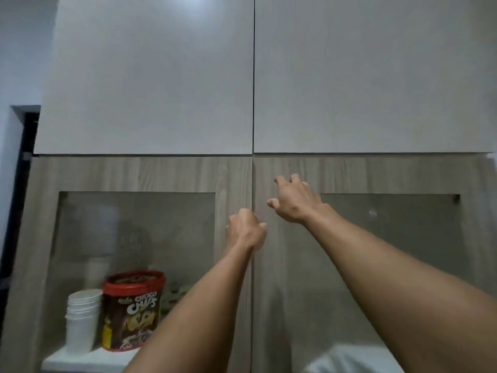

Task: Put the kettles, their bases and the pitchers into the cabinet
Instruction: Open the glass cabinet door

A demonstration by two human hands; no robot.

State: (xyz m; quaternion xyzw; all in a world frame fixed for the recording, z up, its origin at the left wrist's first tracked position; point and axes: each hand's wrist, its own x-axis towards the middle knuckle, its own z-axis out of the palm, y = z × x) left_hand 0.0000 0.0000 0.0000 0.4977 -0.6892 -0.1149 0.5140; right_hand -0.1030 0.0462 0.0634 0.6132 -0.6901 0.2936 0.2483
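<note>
A wood-grain cabinet with two glass-paned doors fills the view; both doors are closed. My left hand [246,228] is curled at the inner edge of the left door [134,173], right by the centre seam. My right hand [294,201] rests with spread fingers on the frame of the right door [390,173], a little higher. Neither hand holds an object. No kettle, base or pitcher is in sight.
Behind the left glass stand a stack of white cups [82,319] and a red-lidded Choco Chips tub [133,310] on a white shelf [80,359]. Two plain grey doors [161,76] sit above. A dark doorway [22,184] lies at the left.
</note>
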